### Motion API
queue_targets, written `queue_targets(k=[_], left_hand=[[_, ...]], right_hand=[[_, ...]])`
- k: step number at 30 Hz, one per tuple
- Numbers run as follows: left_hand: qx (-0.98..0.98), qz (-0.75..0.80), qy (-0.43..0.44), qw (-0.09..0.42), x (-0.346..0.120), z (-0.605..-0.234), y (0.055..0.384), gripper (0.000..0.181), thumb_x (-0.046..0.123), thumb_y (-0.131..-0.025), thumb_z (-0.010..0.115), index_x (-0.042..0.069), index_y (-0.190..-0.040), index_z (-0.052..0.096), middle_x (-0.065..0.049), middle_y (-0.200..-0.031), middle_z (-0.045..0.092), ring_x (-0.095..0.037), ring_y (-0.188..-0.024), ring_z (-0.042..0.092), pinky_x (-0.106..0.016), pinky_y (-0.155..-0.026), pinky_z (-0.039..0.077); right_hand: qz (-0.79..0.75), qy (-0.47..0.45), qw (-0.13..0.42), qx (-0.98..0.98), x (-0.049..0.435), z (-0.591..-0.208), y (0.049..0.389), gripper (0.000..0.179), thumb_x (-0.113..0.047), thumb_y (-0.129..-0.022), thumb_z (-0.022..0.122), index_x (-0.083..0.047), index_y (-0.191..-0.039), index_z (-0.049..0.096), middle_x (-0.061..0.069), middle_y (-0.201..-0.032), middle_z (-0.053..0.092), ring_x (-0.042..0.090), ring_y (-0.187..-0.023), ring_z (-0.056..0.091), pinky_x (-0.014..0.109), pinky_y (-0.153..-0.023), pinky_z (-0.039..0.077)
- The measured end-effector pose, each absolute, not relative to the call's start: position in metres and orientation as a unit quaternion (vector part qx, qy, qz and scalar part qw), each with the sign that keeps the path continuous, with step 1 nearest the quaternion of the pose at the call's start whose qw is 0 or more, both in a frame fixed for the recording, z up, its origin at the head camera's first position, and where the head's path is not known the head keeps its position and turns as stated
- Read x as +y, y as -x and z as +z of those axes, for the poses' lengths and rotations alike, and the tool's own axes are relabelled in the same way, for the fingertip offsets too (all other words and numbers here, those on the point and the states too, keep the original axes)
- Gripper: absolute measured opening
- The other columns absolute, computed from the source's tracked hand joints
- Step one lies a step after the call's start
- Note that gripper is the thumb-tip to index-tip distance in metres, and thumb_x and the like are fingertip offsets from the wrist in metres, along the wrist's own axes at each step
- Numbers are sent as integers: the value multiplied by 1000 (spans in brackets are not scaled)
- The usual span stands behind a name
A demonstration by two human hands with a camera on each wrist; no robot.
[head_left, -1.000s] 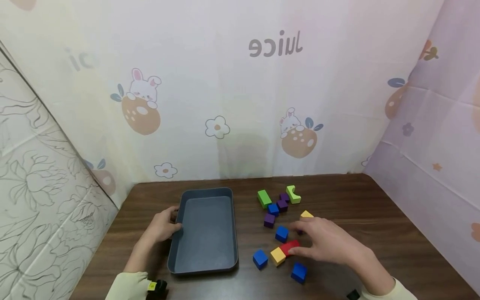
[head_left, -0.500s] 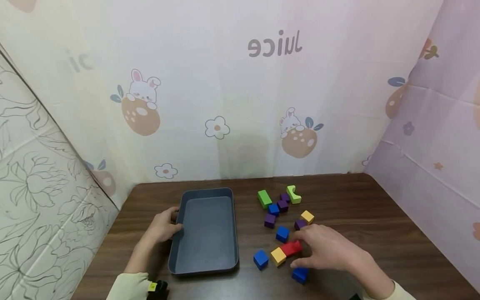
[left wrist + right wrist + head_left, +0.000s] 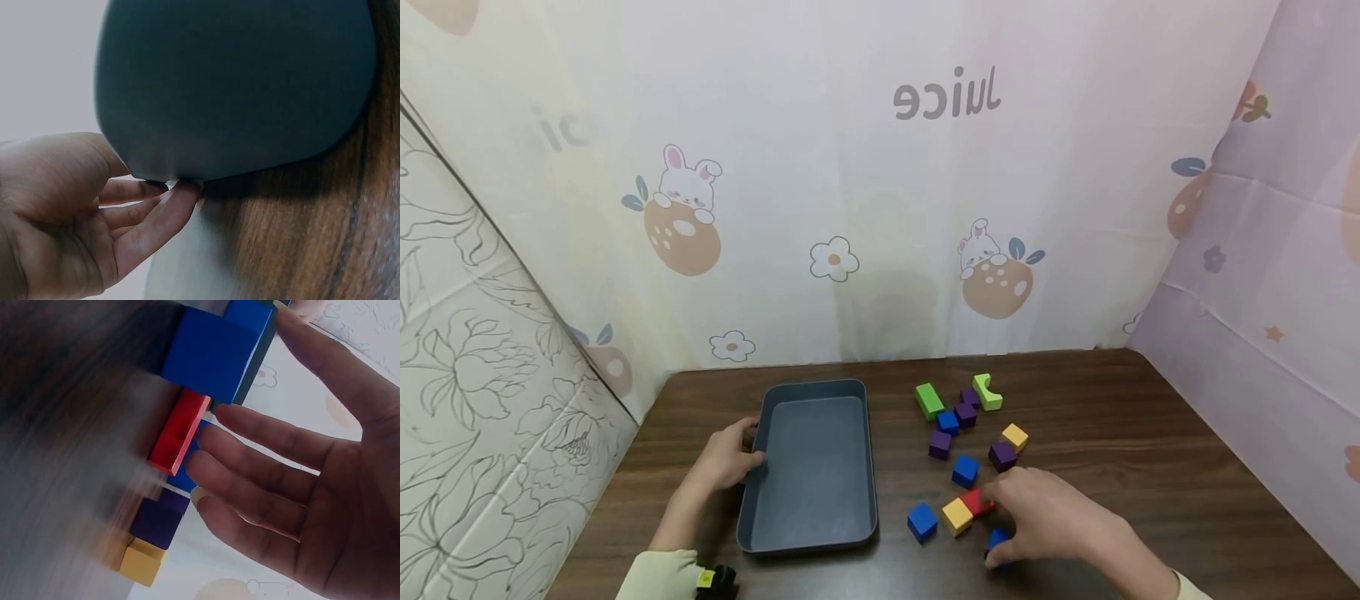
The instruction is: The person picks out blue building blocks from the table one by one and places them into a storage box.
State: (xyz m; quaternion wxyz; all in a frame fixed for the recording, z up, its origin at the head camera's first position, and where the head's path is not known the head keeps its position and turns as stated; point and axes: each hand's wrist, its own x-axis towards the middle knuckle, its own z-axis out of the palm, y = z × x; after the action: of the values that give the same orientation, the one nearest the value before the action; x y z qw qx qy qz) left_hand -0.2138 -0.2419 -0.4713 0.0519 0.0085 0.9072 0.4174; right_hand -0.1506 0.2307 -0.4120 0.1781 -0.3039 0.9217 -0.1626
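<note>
My left hand (image 3: 727, 454) holds the left rim of a dark grey rectangular tray (image 3: 816, 475), which lies flat on the table. In the left wrist view, thumb and fingers grip the edge of that tray (image 3: 244, 94). My right hand (image 3: 1048, 517) hovers low around the nearest blue cube (image 3: 997, 540), partly covering it. The right wrist view shows this blue cube (image 3: 209, 356) between thumb and index finger, with no firm pinch visible. A red block (image 3: 973, 501) lies just beyond, its right end behind my fingers, touching a yellow cube (image 3: 957, 517).
Another blue cube (image 3: 922, 522) stands between tray and yellow cube. Farther back sit a blue cube (image 3: 966, 471), a purple cube (image 3: 1002, 456), a yellow cube (image 3: 1015, 437), a green block (image 3: 929, 401), a notched lime block (image 3: 987, 392) and several more cubes. A patterned curtain (image 3: 880, 317) hangs behind the table.
My right hand has moved nearer to me, from over the red block to the near blue cube. Purple and yellow cubes behind it have come into view. The left hand stays on the tray.
</note>
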Motion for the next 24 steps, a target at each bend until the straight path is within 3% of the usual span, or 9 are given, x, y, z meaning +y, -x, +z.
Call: queue_targets(k=[13,20,24], left_hand=[[907,417,-12,51,-242,-470,213,58,-5,-92,69,-9,-147,51,-22,-107,68,-27,-78,73,-38,-57,65],[911,409,-9,52,-242,-470,213,59,-5,-91,69,-10,-147,51,-22,-107,69,-26,-78,73,-38,-56,64],[912,407,-7,53,-241,-469,213,59,-5,-91,69,-9,-148,51,-23,-108,69,-27,-78,73,-38,-56,64]], right_hand=[[-157,310,203,915,228,-419,152,31,-36,-78,95,-22,-94,72,-12,-72,55,2,-61,44,23,-52,35],[-149,298,205,920,228,-417,153,26,-17,-79,94,-16,-98,76,-17,-83,63,1,-70,53,25,-62,53],[-138,290,194,927,227,-417,152,27,-12,-77,94,-14,-97,77,-16,-85,66,1,-73,56,27,-66,56]])
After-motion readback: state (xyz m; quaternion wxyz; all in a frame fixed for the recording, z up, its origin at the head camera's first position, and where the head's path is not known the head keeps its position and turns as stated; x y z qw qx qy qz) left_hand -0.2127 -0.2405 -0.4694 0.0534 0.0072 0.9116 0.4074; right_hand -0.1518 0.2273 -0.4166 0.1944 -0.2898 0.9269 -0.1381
